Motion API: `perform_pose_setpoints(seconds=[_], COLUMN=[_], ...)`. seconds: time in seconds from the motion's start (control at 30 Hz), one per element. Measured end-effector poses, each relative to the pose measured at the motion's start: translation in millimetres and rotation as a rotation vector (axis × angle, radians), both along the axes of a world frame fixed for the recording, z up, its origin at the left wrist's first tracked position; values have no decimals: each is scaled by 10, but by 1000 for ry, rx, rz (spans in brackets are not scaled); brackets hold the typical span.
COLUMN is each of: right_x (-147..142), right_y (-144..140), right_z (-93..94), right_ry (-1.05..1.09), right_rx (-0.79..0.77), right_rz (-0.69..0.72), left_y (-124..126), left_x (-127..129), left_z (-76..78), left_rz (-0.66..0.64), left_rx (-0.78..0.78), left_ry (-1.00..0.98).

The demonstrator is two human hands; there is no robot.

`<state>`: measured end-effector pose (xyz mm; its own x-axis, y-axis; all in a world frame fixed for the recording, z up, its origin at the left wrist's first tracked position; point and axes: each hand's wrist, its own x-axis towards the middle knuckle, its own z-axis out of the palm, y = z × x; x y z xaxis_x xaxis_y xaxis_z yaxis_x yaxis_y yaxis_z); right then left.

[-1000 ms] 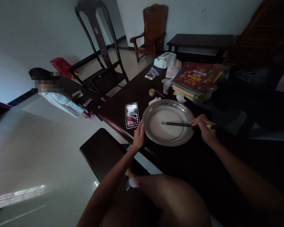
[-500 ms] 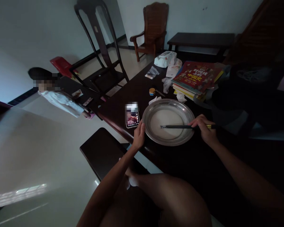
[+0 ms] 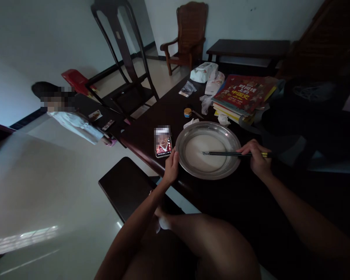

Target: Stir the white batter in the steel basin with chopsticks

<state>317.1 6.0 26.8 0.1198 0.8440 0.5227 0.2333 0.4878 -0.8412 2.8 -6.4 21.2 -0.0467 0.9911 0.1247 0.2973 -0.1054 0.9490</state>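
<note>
Stirring seems underway: the right hand (image 3: 258,160) grips chopsticks (image 3: 227,154), tips in the white liquid of the pan (image 3: 181,146) on the table (image 3: 163,112). The left hand (image 3: 171,168) clasps the pan's near-left rim. Next calls for steady circling strokes.

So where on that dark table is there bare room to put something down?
Bare table lies between the metal pan and the near edge, and beyond the phone toward the small tin. Behind the pan it is crowded: book stack, tissues and bags.

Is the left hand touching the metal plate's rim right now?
Touching: the head view shows the left hand resting against the near-left rim of the metal plate.
</note>
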Motion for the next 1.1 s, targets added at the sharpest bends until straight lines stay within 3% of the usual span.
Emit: perform_pose_setpoints(seconds=[0.13,0.6,0.77,0.93,1.1], right_x=[-4,-9,-19,-11,-10], right_y=[-8,0,-12,-11,-12], right_z=[1,12,28,24,20], right_ry=[-36,-9,-69,-2,-86], right_rx=[-34,-19,-35,5,-38], right_rz=[68,-4,69,-13,69], left_y=[4,18,16,14,11], left_x=[-3,-4,0,2,3], left_z=[-28,-58,-50,-47,-46], left_rz=[6,14,11,6,2], left_rx=[-1,-5,5,9,7], left_ry=[7,0,2,-7,-2])
